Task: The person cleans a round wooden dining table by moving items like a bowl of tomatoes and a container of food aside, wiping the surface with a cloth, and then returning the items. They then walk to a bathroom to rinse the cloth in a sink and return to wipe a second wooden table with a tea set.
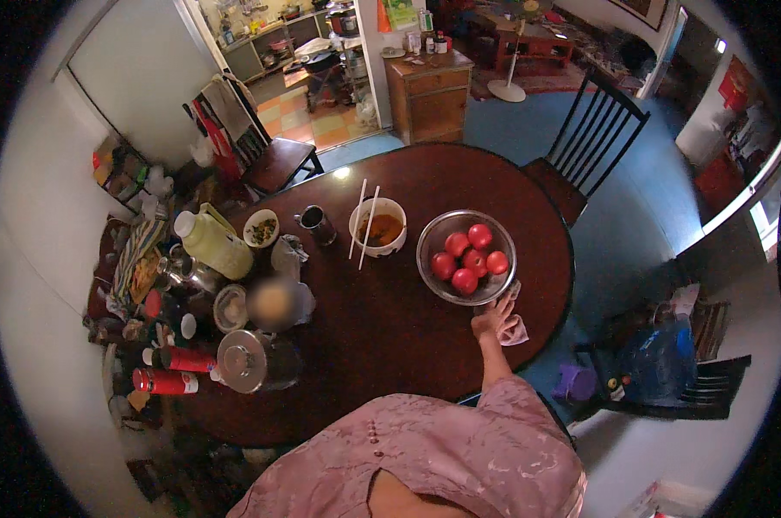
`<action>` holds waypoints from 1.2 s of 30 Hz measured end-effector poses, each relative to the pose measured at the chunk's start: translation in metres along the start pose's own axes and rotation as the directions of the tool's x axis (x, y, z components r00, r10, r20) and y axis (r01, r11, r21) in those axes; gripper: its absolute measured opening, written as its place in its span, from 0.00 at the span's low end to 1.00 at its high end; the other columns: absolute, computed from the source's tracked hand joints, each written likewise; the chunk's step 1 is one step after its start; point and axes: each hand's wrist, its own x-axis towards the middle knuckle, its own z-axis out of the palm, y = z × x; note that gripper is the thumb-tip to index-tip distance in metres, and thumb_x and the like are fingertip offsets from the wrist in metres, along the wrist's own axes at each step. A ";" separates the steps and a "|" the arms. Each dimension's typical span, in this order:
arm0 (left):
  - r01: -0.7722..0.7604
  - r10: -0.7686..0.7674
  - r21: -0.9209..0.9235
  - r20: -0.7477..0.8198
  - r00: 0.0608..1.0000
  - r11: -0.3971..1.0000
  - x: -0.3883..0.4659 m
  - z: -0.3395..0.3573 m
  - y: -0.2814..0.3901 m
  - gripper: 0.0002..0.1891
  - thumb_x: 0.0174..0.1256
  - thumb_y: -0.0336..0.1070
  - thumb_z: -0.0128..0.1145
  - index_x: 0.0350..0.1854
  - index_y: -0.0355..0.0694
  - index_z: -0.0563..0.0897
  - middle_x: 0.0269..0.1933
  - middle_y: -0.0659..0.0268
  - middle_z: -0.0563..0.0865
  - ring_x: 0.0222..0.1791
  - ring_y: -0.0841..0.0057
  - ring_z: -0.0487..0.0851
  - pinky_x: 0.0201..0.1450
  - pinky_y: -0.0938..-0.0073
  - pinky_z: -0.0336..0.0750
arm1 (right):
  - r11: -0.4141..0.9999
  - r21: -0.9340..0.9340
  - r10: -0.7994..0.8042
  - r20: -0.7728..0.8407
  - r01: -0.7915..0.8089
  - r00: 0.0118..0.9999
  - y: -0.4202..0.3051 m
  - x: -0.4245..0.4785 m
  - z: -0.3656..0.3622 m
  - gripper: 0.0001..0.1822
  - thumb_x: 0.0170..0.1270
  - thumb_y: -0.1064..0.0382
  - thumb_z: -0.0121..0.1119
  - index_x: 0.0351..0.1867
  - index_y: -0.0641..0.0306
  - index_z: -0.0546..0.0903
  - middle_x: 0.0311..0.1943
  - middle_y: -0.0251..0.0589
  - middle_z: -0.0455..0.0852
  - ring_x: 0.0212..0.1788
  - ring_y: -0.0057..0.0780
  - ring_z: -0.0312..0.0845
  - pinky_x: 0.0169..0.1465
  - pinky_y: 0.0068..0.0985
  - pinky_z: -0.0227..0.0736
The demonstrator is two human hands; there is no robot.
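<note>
My right hand reaches across the dark wooden table and presses a crumpled pale pink cloth to its top. Bits of the cloth stick out on both sides of the fingers. Just beyond the fingertips stands a stainless steel bowl holding several red tomatoes; whether the hand touches its rim I cannot tell. To the left of that bowl is a white bowl of orange-brown soup, with a pair of white chopsticks laid across it. My left hand is out of view.
A metal mug, a small bowl of chopped food, a pale plastic jug, a lidded metal pot and red canisters crowd the table's left side. Dark wooden chairs stand around the oval table.
</note>
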 end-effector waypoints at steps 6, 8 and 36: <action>0.006 -0.006 -0.008 -0.005 1.000 1.000 -0.009 0.008 0.009 0.13 0.57 0.38 0.63 0.38 0.36 0.78 0.32 0.61 0.77 0.30 0.71 0.72 0.34 0.71 0.67 | 0.989 0.094 -0.112 -0.021 0.114 0.993 -0.012 -0.009 -0.013 0.37 0.59 0.47 0.54 0.70 0.51 0.61 0.73 0.48 0.40 0.74 0.54 0.31 0.69 0.58 0.28; -0.022 0.022 -0.005 -0.005 1.000 1.000 -0.006 0.013 0.014 0.12 0.57 0.38 0.63 0.37 0.36 0.78 0.31 0.62 0.78 0.29 0.72 0.73 0.33 0.71 0.68 | 0.980 0.039 -0.190 -0.080 0.194 0.978 0.003 -0.007 0.002 0.36 0.59 0.47 0.55 0.69 0.55 0.62 0.73 0.49 0.44 0.73 0.54 0.34 0.69 0.59 0.31; 0.624 0.352 -0.734 0.677 0.646 0.268 -0.143 0.118 0.451 0.16 0.64 0.43 0.59 0.47 0.39 0.76 0.40 0.60 0.83 0.40 0.69 0.83 0.43 0.67 0.81 | 0.793 -0.127 -0.604 -0.038 0.596 0.796 0.086 0.296 -0.098 0.33 0.62 0.58 0.50 0.70 0.48 0.57 0.74 0.37 0.44 0.75 0.40 0.40 0.69 0.54 0.34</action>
